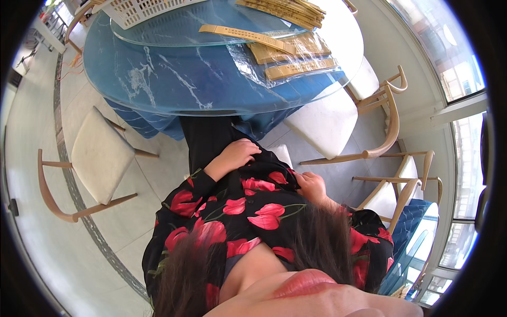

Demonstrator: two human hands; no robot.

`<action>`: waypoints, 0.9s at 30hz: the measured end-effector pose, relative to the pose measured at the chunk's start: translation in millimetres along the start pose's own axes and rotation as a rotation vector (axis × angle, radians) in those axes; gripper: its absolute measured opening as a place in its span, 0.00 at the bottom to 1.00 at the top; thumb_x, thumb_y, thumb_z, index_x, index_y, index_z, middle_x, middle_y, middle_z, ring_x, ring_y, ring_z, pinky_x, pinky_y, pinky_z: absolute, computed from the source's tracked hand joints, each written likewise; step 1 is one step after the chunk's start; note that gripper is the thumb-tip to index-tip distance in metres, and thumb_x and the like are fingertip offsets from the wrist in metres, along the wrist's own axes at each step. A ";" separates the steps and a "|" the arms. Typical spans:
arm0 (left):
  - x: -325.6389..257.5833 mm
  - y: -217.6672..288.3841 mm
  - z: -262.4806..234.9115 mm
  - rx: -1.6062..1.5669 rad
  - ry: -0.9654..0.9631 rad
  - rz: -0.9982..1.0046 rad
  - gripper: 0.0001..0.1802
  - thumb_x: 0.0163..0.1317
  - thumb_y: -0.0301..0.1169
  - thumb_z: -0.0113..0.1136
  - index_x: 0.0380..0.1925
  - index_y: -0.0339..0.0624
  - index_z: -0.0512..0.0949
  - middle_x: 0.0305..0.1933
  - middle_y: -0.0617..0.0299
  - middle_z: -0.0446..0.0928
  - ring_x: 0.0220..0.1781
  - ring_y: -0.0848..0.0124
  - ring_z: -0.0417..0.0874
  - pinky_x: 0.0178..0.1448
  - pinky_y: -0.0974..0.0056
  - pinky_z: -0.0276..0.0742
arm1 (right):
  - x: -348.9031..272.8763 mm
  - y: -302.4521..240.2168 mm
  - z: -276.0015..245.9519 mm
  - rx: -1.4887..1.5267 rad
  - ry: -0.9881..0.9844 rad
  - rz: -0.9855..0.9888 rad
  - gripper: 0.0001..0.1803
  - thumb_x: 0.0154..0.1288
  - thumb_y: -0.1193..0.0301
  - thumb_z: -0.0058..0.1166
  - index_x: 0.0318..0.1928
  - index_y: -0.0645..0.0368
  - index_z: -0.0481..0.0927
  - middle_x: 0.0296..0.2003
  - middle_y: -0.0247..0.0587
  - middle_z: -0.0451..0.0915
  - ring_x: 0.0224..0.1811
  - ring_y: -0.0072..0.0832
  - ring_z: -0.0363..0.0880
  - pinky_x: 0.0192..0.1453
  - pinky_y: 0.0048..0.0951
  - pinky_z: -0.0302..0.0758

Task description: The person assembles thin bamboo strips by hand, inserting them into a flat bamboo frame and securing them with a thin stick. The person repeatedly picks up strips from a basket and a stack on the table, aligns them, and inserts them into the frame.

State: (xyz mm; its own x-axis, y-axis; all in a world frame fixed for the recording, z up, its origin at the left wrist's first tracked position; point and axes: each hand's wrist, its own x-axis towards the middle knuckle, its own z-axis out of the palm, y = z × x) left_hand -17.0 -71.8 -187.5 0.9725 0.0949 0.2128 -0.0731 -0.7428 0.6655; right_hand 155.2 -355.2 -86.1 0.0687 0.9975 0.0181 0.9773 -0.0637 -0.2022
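My left hand [240, 155] lies across my lap, its fingers stretched to the right and resting on black cloth. To its right, my right hand [312, 187] is closed on the hem of my black shirt [265, 215] with red flowers; its fingertips are partly hidden in the folds. Beyond my hands is a round table under a blue marbled cover [174, 79]. On it lie flat golden-brown slats [288, 53] in clear plastic wrapping. One long slat [248, 36] rests slantwise over them, and a bundle of slats [288, 11] is farther back.
A white perforated basket [138, 11] stands on the glass turntable [158, 38] at the far left. Wooden chairs with pale seats are on the left [101, 154] and right [326, 122]. More chairs [404, 182] stand by the windows [435, 47].
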 end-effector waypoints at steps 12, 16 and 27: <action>-6.3 15.4 -3.5 0.011 0.149 -0.069 0.12 0.61 0.28 0.64 0.45 0.41 0.86 0.49 0.57 0.86 0.55 0.56 0.83 0.62 0.55 0.78 | -1.3 228.3 -40.0 1.267 0.099 1.124 0.16 0.72 0.65 0.64 0.52 0.62 0.80 0.44 0.36 0.85 0.39 0.25 0.85 0.49 0.30 0.84; -15.2 46.5 -27.8 -0.042 0.210 -0.100 0.14 0.64 0.27 0.63 0.49 0.41 0.84 0.49 0.56 0.85 0.54 0.55 0.83 0.62 0.54 0.77 | 41.1 285.9 99.2 1.890 0.596 1.295 0.10 0.75 0.67 0.61 0.47 0.61 0.79 0.43 0.42 0.85 0.47 0.34 0.84 0.56 0.33 0.84; -51.8 93.6 -215.8 0.371 0.285 -0.166 0.19 0.64 0.23 0.64 0.55 0.47 0.84 0.44 0.63 0.84 0.48 0.61 0.84 0.49 0.58 0.81 | 87.9 267.7 116.9 1.419 0.809 1.151 0.31 0.69 0.69 0.56 0.70 0.59 0.64 0.55 0.46 0.71 0.53 0.37 0.75 0.60 0.42 0.80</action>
State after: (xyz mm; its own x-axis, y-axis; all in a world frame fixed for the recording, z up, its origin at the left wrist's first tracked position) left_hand -122.0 -3.2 18.2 0.8611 0.3714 0.3473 0.2121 -0.8831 0.4184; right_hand 399.4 -280.9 -253.0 0.8882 0.2450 -0.3886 -0.3823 -0.0749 -0.9210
